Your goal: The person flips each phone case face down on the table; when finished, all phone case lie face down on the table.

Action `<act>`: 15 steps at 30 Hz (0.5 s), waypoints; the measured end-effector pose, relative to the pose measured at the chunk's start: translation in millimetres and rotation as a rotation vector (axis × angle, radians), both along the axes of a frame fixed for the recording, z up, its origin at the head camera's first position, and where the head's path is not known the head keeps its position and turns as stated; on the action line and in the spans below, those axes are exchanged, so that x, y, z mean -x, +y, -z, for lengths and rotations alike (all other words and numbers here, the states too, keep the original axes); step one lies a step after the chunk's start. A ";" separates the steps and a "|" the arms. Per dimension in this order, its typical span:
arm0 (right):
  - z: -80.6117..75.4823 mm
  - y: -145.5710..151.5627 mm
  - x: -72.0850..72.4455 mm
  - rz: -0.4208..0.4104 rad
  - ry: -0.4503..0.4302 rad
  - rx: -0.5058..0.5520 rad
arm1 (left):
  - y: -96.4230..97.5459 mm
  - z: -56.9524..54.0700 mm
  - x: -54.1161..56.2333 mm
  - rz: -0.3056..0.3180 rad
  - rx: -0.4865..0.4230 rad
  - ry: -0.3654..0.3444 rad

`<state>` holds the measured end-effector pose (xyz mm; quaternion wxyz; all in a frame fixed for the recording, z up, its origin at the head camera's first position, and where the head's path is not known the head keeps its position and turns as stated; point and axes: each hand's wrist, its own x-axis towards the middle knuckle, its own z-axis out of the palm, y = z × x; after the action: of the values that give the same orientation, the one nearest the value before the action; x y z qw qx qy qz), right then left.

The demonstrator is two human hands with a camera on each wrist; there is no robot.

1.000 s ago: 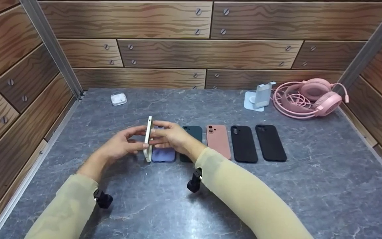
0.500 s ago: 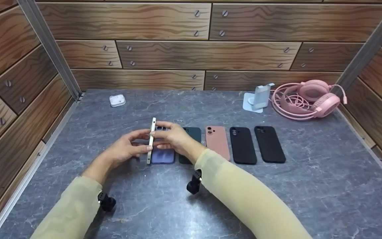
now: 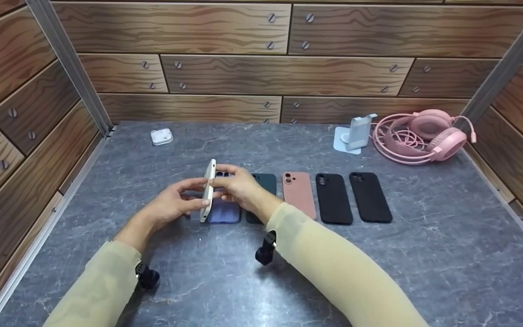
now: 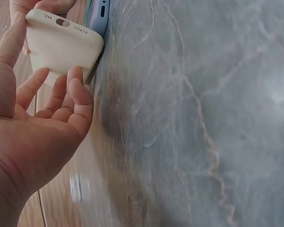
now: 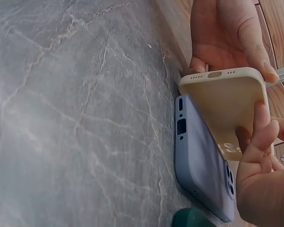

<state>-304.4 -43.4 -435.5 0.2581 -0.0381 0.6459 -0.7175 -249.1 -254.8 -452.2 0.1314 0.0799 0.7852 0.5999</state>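
Observation:
A cream phone case [image 3: 207, 212] stands on its long edge, held between both hands. My left hand [image 3: 164, 202] grips its left side, thumb near the lower part and fingers higher up. My right hand [image 3: 243, 188] holds it from the right, its fingers against the inner face. The left wrist view shows the back of the case [image 4: 61, 45] and the port hole at its end. In the right wrist view its hollow inside and camera holes show. Directly right of it lies a periwinkle phone case [image 3: 225, 213], partly hidden by my right hand.
In a row to the right lie a dark green case [image 3: 267, 181], a pink case [image 3: 298, 193] and two black cases [image 3: 334, 200]. Farther back are a small white square box [image 3: 161, 136], a pale blue stand [image 3: 359, 134] and pink headphones [image 3: 443, 141]. Wood-patterned walls enclose the table.
The cream case has shifted slightly right and turned about its long axis, so its left face now shows. My left hand moved right with it; my right hand has barely moved.

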 end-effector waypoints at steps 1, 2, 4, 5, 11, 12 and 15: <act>0.0 0.0 0.1 -0.002 0.000 0.001 | -0.8 -0.5 0.1 -0.004 0.008 0.001; -0.2 -0.1 0.0 -0.004 0.001 0.003 | -1.5 -1.2 0.3 -0.010 0.017 0.001; -0.8 -0.5 0.1 -0.005 0.002 0.010 | -3.5 -2.2 0.9 -0.028 0.027 -0.005; -1.1 -1.0 0.2 -0.004 0.002 0.016 | -4.6 -2.8 1.2 -0.039 0.028 -0.010; -2.6 -4.9 -1.3 -0.024 0.004 0.067 | -12.6 -2.1 1.7 -0.098 -0.003 -0.047; -2.5 -5.4 -1.6 -0.030 0.003 0.075 | -13.5 -1.7 1.6 -0.107 -0.017 -0.054; -1.9 -6.5 -2.3 -0.043 0.005 0.091 | -15.9 -0.5 1.5 -0.137 -0.062 -0.073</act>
<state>-302.0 -49.9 -433.7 0.2700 -0.0653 0.6123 -0.7402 -250.6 -270.7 -451.7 0.1159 0.0080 0.7646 0.6339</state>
